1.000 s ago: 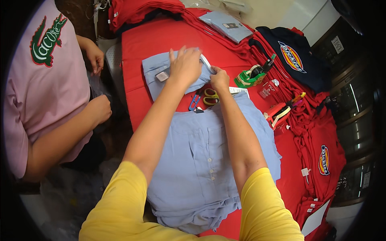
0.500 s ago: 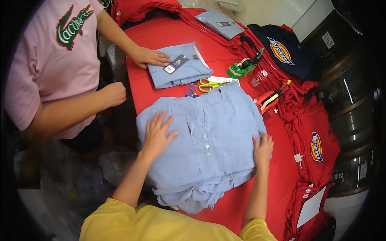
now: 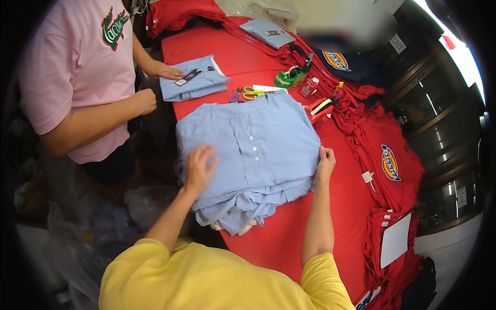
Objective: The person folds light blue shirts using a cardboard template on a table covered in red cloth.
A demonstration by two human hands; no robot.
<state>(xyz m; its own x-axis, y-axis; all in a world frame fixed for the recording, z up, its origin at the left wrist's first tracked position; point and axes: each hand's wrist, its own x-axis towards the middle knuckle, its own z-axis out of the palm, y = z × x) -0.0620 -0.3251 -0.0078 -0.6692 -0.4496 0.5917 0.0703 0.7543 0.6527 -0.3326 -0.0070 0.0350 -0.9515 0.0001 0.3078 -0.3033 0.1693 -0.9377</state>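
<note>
A light blue shirt (image 3: pixel 268 129) with a short row of white buttons lies spread on top of a pile of similar blue garments (image 3: pixel 243 204). At its right edge, my right hand (image 3: pixel 325 164) pinches the fabric. My left hand (image 3: pixel 200 169), a little blurred, is over the shirt's left part with fingers apart and nothing held; whether it touches the cloth I cannot tell. Beyond the collar, yellow-green scissors (image 3: pixel 253 93) and small blue thread snips (image 3: pixel 236 95) lie beside a white paper strip.
To the left, a person in a pink shirt rests a hand (image 3: pixel 164 70) by a folded, tagged blue shirt (image 3: pixel 194 85). Green (image 3: pixel 292 77) and red (image 3: pixel 319 109) tape dispensers stand on the red-covered table (image 3: pixel 268 253). Red garments (image 3: pixel 387 155) line its right side.
My right hand has gone from lying on the shirt's right side to pinching its edge. My left hand has shifted toward me over the cloth. The whole view has shifted slightly.
</note>
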